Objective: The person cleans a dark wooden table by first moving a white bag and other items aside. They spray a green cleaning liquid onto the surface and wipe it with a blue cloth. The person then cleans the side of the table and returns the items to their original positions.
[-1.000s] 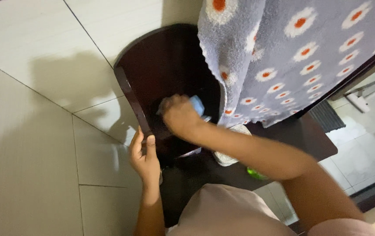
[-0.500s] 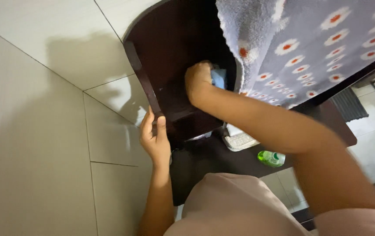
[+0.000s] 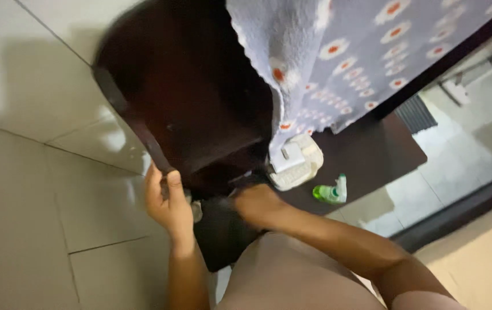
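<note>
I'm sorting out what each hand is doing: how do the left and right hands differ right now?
The left hand is sharp and grips the edge of the dark wooden panel, fingers wrapped round it. The right hand is motion-blurred and sits lower, against the dark furniture; whether it holds anything cannot be told. Both are bare and close together.

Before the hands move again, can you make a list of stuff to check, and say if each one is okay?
1. Left hand has hold of the dark wooden panel by its edge: ok.
2. Right hand holding anything: cannot tell, too blurred.
3. Flowered cloth hangs apart from both hands: ok.
4. Green bottle lies on its side, away from the hands: ok.
5. White box sits close to the right hand: not ok, could get bumped.
</note>
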